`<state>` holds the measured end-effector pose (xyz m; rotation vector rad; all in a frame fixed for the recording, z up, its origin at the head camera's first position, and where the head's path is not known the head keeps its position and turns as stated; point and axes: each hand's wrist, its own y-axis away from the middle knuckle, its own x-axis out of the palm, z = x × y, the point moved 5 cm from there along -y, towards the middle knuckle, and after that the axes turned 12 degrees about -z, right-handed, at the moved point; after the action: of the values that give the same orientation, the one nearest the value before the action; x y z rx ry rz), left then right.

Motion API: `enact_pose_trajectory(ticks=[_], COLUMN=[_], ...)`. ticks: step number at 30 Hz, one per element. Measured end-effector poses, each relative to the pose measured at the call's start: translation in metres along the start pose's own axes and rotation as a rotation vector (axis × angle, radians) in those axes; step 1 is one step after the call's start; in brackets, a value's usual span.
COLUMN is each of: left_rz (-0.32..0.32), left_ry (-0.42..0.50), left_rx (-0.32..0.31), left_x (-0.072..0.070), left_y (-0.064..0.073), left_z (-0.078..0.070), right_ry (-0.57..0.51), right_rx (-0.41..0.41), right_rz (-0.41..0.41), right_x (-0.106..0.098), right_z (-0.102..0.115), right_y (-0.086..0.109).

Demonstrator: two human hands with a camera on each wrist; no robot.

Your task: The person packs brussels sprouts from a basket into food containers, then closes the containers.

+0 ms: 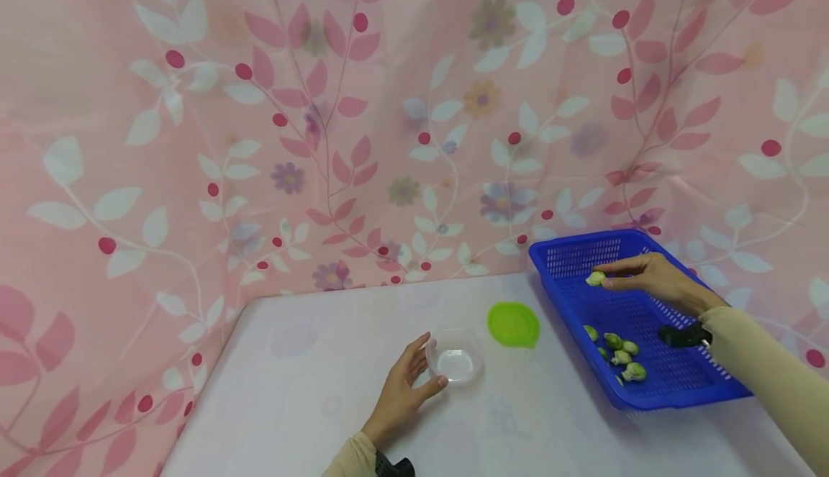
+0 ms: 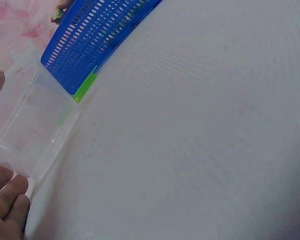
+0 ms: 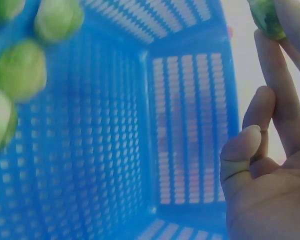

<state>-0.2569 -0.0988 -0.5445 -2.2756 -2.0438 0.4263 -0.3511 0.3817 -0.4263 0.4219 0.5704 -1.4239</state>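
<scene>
My right hand (image 1: 663, 280) pinches a Brussels sprout (image 1: 595, 278) between thumb and fingertips, held up over the blue basket (image 1: 550, 275). In the right wrist view the sprout (image 3: 267, 19) shows at the top edge, its far part out of frame. Several more Brussels sprouts (image 1: 635, 372) lie at the near left side of the basket. My left hand (image 1: 406, 383) holds a clear plastic container (image 1: 456, 363) on the table from its left side, thumb at the near rim and fingers at the far left. The left wrist view shows the container (image 2: 32, 125) between thumb and fingers.
A bright green lid (image 1: 513, 324) lies flat on the white-covered table (image 1: 311, 362) between the container and the basket. Behind the table hangs a pink floral curtain (image 1: 388, 132). The basket's slotted walls (image 3: 190, 130) rise around the sprouts.
</scene>
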Motion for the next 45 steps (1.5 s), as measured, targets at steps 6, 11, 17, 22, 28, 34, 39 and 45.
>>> enact_pose_trajectory(ticks=[6, 11, 17, 22, 28, 34, 39, 45], left_rz=[0.003, -0.001, 0.002, 0.001, 0.002, 0.003, 0.001, 0.004], left_ry=[0.003, -0.004, -0.008, -0.012, -0.036, -0.05, -0.051, -0.049], left_rx=[0.004, 0.002, 0.021, 0.013, 0.007, 0.012, 0.036, 0.039], left_x=[-0.001, -0.002, -0.001, -0.001, -0.001, -0.001, -0.001, -0.002], left_y=[0.0, 0.001, 0.001, 0.001, 0.001, 0.002, 0.001, 0.001], left_z=[0.001, 0.002, 0.0, -0.001, 0.0, 0.002, 0.002, 0.001], right_ry=[-0.035, -0.059, -0.18, -0.245, -0.295, -0.344, -0.337, -0.336], right_rx=[-0.051, -0.073, -0.066, -0.058, -0.088, -0.081, -0.072, -0.086], right_rz=[-0.001, 0.012, 0.049, 0.093, 0.138, 0.189, 0.204, 0.203], right_x=[0.011, 0.027, 0.052, 0.075, 0.104, 0.128, 0.142, 0.161], right_z=[0.029, 0.053, 0.074, 0.09, 0.101, 0.105, 0.111, 0.116], right_y=[0.005, 0.009, 0.015, 0.019, 0.019, 0.02, 0.02, 0.02])
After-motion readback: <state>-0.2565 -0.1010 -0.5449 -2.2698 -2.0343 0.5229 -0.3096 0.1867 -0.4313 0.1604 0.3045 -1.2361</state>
